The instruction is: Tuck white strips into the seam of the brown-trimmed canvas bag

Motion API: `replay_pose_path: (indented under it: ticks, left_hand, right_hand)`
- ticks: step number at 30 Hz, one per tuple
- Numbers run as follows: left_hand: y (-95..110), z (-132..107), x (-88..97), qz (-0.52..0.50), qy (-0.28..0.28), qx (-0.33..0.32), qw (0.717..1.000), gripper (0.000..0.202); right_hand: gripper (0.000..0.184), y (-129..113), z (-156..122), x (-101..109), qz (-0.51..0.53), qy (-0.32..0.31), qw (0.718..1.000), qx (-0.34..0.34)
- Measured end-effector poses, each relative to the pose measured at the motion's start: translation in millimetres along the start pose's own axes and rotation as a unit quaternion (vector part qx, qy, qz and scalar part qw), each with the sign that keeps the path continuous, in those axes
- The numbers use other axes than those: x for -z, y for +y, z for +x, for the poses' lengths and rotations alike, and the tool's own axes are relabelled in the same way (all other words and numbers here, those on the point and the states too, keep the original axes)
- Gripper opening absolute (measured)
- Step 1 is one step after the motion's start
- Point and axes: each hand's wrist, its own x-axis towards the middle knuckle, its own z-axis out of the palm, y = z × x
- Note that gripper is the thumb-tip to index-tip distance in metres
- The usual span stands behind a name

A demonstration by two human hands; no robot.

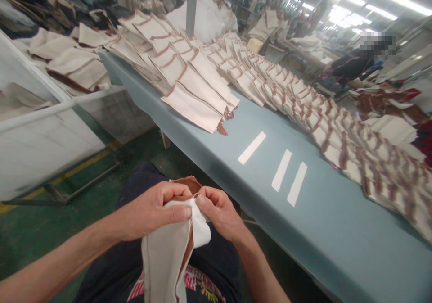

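Both my hands grip the top edge of a cream cloth bag (pixel 167 258) with brown trim, held over my lap. My left hand (pixel 153 210) pinches the bag's rim with thumb and fingers closed. My right hand (pixel 219 210) pinches the same rim from the other side, thumb on a white fold of cloth. The bag hangs down between my forearms. The bag's brown-lined mouth shows between the two hands.
A long grey-blue table (pixel 303 231) runs along my right, with three white strips (pixel 281 170) lying on it. Overlapping rows of similar cream bags (pixel 199 87) cover its far side. A white bin (pixel 40 132) stands left. Another person (pixel 354 64) is far right.
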Motion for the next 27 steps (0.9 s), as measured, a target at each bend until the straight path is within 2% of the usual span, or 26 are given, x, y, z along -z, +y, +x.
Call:
replay_pose_path:
  ticks: [8,14,18,27]
  left_hand:
    - [-3.0,0.1,-3.6,-0.032,0.004,0.002,0.999,0.056]
    - [3.1,-1.4,1.5,0.021,-0.015,0.021,0.999,0.048]
    - [6.5,-0.7,6.9,0.049,-0.031,0.007,0.998,0.044]
    - [18.8,-1.9,15.4,0.114,-0.012,-0.026,0.993,0.039]
  right_hand:
    - [0.077,-0.7,0.9,0.9,0.007,0.008,1.0,0.0]
    - [0.076,-2.4,-0.6,1.7,0.007,-0.005,1.0,-0.005]
    - [0.075,-4.8,-0.1,0.7,0.001,-0.006,1.0,-0.006]
    - [0.074,-10.3,-1.4,-2.0,-0.037,0.004,0.999,0.003]
